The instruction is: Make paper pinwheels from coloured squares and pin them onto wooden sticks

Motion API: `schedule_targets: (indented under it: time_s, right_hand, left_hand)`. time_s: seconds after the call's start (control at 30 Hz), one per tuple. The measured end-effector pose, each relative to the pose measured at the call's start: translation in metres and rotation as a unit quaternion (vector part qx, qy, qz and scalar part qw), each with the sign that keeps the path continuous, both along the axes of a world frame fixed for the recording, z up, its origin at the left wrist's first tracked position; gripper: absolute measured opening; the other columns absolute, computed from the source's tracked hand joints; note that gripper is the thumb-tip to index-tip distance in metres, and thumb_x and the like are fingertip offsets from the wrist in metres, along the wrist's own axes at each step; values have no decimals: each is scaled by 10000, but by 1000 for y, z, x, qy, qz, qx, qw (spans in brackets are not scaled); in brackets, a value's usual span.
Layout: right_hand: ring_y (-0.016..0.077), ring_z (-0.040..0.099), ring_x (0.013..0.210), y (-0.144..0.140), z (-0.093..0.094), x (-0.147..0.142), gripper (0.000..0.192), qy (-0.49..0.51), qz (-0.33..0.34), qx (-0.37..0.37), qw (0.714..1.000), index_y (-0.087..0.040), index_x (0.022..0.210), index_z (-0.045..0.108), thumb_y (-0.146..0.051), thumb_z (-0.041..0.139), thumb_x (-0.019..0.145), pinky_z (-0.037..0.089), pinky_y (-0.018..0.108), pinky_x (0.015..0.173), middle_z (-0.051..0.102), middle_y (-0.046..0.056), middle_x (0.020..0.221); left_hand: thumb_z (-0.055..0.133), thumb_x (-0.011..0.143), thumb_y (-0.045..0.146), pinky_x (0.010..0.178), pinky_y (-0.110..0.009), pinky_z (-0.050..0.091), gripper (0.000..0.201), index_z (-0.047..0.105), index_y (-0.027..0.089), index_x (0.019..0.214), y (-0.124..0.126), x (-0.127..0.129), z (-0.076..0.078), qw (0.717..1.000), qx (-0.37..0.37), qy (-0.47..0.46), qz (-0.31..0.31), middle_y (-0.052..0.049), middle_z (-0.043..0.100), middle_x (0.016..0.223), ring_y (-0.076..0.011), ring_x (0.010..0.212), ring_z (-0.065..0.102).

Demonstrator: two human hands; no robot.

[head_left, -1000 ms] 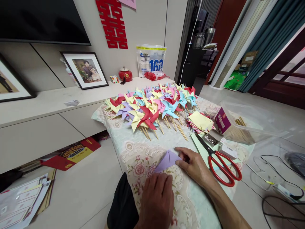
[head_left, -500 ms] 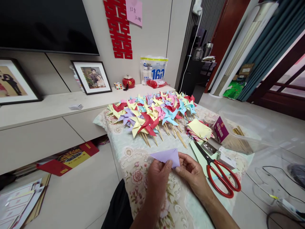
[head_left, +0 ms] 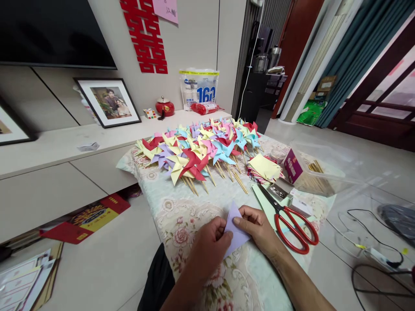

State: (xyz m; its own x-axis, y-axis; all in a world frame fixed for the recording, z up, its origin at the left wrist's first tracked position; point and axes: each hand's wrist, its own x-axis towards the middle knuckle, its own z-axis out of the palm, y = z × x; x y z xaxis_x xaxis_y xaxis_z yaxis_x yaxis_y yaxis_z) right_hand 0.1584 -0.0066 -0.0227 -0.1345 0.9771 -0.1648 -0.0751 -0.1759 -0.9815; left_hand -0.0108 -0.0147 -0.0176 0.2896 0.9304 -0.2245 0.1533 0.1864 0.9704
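Note:
Both hands hold a folded sheet of purple paper (head_left: pixel 238 236) above the floral tablecloth. My left hand (head_left: pixel 212 238) pinches its left edge between thumb and fingers. With thumb and curled fingers, my right hand (head_left: pixel 253 224) grips the upper right edge. One corner of the paper points up between the hands. Red-handled scissors (head_left: pixel 296 229) lie to the right of my right hand, partly over light green paper (head_left: pixel 264 201). Beyond the hands, many paper pinwheels (head_left: pixel 196 164) on sticks are massed together, in yellow, red, purple, pink and blue.
A stack of cut paper (head_left: pixel 265 167) with yellow on top lies near a small open box of metal pieces (head_left: pixel 278 191). Behind it a clear plastic bin (head_left: pixel 324 181) holds wooden sticks. Loose sticks (head_left: pixel 240 182) rest before the pinwheels. A white cabinet (head_left: pixel 97 157) runs along the wall.
The purple paper has been turned, so that a corner now points up instead of left. My right hand has shifted its grip to the upper edge. The view has swung slightly right.

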Motion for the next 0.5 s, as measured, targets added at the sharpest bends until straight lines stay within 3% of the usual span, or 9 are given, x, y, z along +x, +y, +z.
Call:
schedule_targets:
  time_s: [0.1,0.3,0.5]
  right_hand:
    - [79,351,478,1,1,-1,406,-6,-9,0,1000,-169,667,616,-527,802,714,243,222,487,470,-67,518]
    - [79,341,482,0,0,-2,408,-6,-14,12,1000,-174,627,588,-505,814,703,237,226,486,447,-71,511]
    - [74,319,488,0,0,-2,397,-2,-16,3,1000,-174,617,571,-467,828,695,221,224,484,425,-77,510]
  left_hand:
    - [595,779,293,533,-253,298,113,600,191,731,-2,2,1,1000,9,19,10,55,489,576,-126,541,415]
    - [619,809,412,539,-255,332,230,617,185,773,-4,3,-4,998,2,-28,49,24,561,626,-141,569,464]
    - [619,810,433,529,-249,306,259,604,192,717,-3,3,-3,998,8,10,64,38,519,587,-134,545,427]
